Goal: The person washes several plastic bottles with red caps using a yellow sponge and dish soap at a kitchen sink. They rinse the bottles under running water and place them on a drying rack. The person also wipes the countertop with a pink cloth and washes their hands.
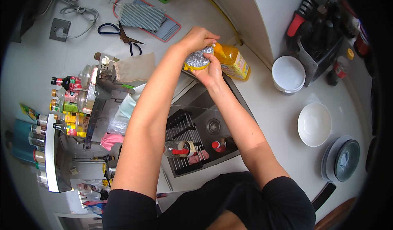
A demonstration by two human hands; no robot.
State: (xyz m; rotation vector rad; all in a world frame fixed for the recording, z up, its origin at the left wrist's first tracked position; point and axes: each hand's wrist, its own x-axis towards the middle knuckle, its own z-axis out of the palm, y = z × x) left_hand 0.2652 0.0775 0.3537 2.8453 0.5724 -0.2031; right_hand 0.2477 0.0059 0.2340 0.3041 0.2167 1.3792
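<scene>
At the far side of the sink [243, 112], my right hand [211, 71] holds a round silver scouring pad [199, 59] with a yellow edge, its thumb resting on the shiny face. My left hand [196, 40] is curled over the top of an orange pump bottle [236, 62], its fingers on the orange pump head [220, 51]. The bottle, filled with yellow-orange liquid, stands upright on the counter. The pump's nozzle points toward the pad. Some of my left fingertips are hidden.
In the sink, a black drying rack [180, 127] holds a clear jar [174, 148]; a red-capped bottle [217, 145] lies beside it. White bowls [314, 124], stacked plates [344, 159] and a utensil holder [313, 60] stand right. Scissors [124, 34] hang on the left wall.
</scene>
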